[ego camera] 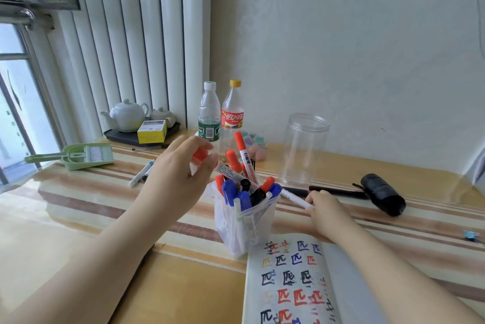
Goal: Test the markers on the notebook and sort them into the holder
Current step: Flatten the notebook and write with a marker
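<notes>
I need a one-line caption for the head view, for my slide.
Left hand lowers a red-capped marker into the holder; right hand picks another.

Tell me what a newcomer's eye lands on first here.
First, the clear holder at the table's centre, crammed with red, blue and black markers. The left hand holds a red marker slanting over it, while the right hand grips a white marker lying on the table beside it. In front, the open notebook is covered with coloured test marks.
</notes>
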`<state>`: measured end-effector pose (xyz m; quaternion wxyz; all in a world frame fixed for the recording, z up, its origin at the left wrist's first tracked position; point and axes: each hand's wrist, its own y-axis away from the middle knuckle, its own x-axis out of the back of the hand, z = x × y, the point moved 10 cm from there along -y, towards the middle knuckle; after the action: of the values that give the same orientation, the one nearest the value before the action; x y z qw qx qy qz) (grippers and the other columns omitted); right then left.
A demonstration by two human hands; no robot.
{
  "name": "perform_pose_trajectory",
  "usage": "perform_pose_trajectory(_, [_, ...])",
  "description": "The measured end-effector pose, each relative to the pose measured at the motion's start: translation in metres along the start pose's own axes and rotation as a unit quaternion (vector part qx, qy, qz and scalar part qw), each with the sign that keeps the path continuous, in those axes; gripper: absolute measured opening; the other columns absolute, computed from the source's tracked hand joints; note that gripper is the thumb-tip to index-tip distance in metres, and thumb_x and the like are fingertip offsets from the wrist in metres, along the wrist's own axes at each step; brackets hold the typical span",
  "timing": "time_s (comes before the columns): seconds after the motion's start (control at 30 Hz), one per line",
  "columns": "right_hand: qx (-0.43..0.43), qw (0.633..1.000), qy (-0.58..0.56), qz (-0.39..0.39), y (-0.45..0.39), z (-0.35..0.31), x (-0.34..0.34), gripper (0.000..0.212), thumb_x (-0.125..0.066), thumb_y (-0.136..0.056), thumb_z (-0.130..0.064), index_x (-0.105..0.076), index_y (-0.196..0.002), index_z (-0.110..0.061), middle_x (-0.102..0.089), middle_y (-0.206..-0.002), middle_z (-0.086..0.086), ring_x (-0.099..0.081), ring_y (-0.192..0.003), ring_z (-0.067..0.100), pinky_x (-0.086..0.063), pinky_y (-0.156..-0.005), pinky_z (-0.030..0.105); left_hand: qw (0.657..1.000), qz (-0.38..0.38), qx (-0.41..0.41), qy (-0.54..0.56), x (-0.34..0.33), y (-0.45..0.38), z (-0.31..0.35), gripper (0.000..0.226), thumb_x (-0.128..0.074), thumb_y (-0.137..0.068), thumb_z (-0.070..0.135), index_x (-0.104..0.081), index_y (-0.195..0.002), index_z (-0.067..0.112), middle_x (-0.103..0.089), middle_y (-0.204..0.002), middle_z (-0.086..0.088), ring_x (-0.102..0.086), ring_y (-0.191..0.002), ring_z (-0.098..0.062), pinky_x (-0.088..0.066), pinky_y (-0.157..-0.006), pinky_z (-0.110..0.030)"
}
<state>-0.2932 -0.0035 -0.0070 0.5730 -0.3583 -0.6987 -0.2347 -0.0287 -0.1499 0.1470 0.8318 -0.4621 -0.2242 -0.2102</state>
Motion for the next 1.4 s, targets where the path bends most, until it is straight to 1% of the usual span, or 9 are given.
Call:
perform_pose_trajectory(0.17, [-0.047, 0.984, -0.169, 0.024, 0.025, 0.008, 0.029, 0.012, -0.051, -0.095, -0.026, -0.054, -0.103, -0.019, -0.059, -0.098, -0.004, -0.057, -0.089, 0.015, -0.041, -0.071, 0.028, 0.995, 0.054, -0.040, -0.074, 0.013, 0.005, 0.013, 0.032, -0.055, -0.087, 0.030, -0.058, -0.108, 0.006, -0.052, -0.114, -0.010, -0.046, -0.103, -0.022, -0.037, -0.090, -0.032])
perform_pose_trajectory(0.27, [-0.071, 0.929, -0.362, 0.017, 0.051, 0.009, 0.042, 0.012, -0.056, -0.093, -0.024, -0.058, -0.099, -0.014, -0.066, -0.086, -0.003, -0.063, -0.076, 0.011, -0.050, -0.075, 0.029, 0.985, 0.101, -0.109, -0.092, 0.025, 0.020, 0.045, 0.031, -0.048, -0.085, 0.029, -0.058, -0.101, 0.005, -0.054, -0.104, -0.012, -0.044, -0.096, -0.025, -0.033, -0.085, -0.027])
perform_pose_trajectory(0.43, [-0.062, 0.773, -0.630, -0.029, 0.118, -0.014, 0.053, 0.006, -0.056, -0.090, -0.003, -0.060, -0.092, 0.001, -0.063, -0.076, 0.010, -0.061, -0.068, 0.013, -0.054, -0.072, 0.027, 0.979, -0.107, -0.175, 0.016, -0.043, 0.071, 0.103, 0.026, -0.039, -0.091, 0.035, -0.056, -0.095, 0.015, -0.055, -0.082, 0.008, -0.055, -0.068, -0.011, -0.041, -0.056, -0.018])
perform_pose_trajectory(0.53, [-0.056, 0.779, -0.620, -0.076, 0.157, -0.025, 0.043, 0.007, -0.058, -0.089, -0.006, -0.061, -0.093, -0.002, -0.065, -0.080, 0.010, -0.062, -0.072, 0.014, -0.049, -0.080, 0.033, 0.979, -0.148, -0.123, 0.069, -0.074, 0.097, 0.109, 0.020, -0.042, -0.094, 0.032, -0.053, -0.107, 0.021, -0.056, -0.100, 0.011, -0.056, -0.087, -0.009, -0.043, -0.070, -0.018])
perform_pose_trajectory(0.83, [-0.054, 0.761, -0.642, -0.080, 0.214, -0.029, 0.024, 0.016, -0.052, -0.094, -0.006, -0.064, -0.095, 0.005, -0.072, -0.081, 0.013, -0.068, -0.072, 0.014, -0.056, -0.069, 0.022, 0.930, -0.347, -0.019, 0.120, -0.118, 0.157, 0.095, 0.019, -0.037, -0.096, 0.036, -0.049, -0.087, 0.023, -0.054, -0.074, 0.011, -0.049, -0.060, 0.000, -0.038, -0.059, -0.015])
perform_pose_trajectory(0.97, [-0.067, 0.852, -0.514, -0.081, 0.223, -0.025, 0.018, 0.019, -0.057, -0.093, -0.022, -0.067, -0.085, -0.008, -0.072, -0.069, 0.000, -0.063, -0.057, 0.007, -0.052, -0.058, 0.020, 0.931, -0.352, -0.036, 0.084, -0.110, 0.161, 0.090, 0.026, -0.034, -0.099, 0.028, -0.040, -0.074, 0.021, -0.042, -0.067, 0.012, -0.041, -0.058, -0.002, -0.035, -0.057, -0.013])
perform_pose_trajectory(1.07, [0.123, 0.963, -0.181, 0.158, 0.234, -0.038, 0.068, 0.023, -0.059, -0.088, -0.034, -0.055, -0.067, -0.025, -0.056, -0.058, -0.016, -0.051, -0.056, 0.001, -0.040, -0.056, 0.017, 0.932, -0.358, -0.040, 0.050, -0.104, 0.162, 0.079, 0.023, -0.033, -0.098, 0.032, -0.040, -0.082, 0.017, -0.041, -0.067, 0.011, -0.038, -0.058, -0.005, -0.033, -0.054, -0.016])
perform_pose_trajectory(1.17, [0.306, 0.923, 0.065, 0.225, 0.255, -0.080, 0.062, 0.023, -0.050, -0.077, -0.038, -0.064, -0.090, -0.027, -0.061, -0.084, -0.016, -0.056, -0.080, 0.007, -0.041, -0.072, 0.019, 0.915, -0.392, -0.070, 0.057, -0.105, 0.173, 0.083, 0.021, -0.035, -0.098, 0.033, -0.039, -0.082, 0.020, -0.043, -0.069, 0.011, -0.039, -0.060, -0.007, -0.033, -0.054, -0.017])
perform_pose_trajectory(1.4, [0.376, 0.896, 0.129, 0.199, 0.267, -0.097, 0.019, 0.021, -0.045, -0.087, -0.037, -0.060, -0.080, -0.024, -0.050, -0.060, -0.008, -0.053, -0.048, 0.009, -0.036, -0.035, 0.024, 0.877, -0.463, -0.098, 0.083, -0.107, 0.206, 0.091, 0.019, -0.037, -0.098, 0.031, -0.045, -0.088, 0.017, -0.059, -0.093, 0.002, -0.048, -0.072, -0.001, -0.039, -0.067, -0.015])
